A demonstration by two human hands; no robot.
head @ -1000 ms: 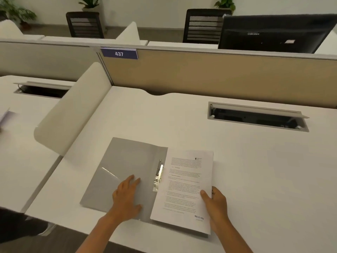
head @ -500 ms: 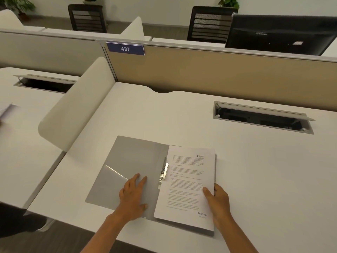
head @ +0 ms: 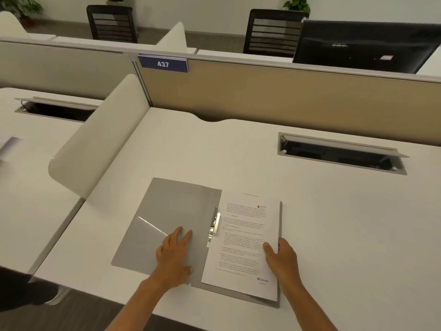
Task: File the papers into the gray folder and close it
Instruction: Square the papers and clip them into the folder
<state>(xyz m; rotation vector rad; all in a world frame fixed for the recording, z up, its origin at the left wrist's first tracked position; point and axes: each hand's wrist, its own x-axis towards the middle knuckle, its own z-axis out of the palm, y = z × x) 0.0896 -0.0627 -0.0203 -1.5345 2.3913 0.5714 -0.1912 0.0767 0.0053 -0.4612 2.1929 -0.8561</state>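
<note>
The gray folder (head: 167,211) lies open and flat on the white desk (head: 334,223), near its front edge. A stack of printed white papers (head: 245,240) rests on the folder's right half, beside the metal clip (head: 214,223) at the spine. My left hand (head: 175,256) lies flat on the left flap, fingers spread, holding nothing. My right hand (head: 282,261) grips the right edge of the papers, thumb on top and fingers tucked under the edge.
A cable hatch (head: 341,152) stands open at the back right of the desk. A white curved divider (head: 95,144) rises on the left, a beige partition (head: 286,99) behind. A black monitor (head: 362,44) stands beyond the partition. More papers (head: 9,145) lie on the neighbouring desk.
The view has shifted slightly, so the folder sits a little further right in frame. Both hands keep the same places on the flap and the papers' edge.
</note>
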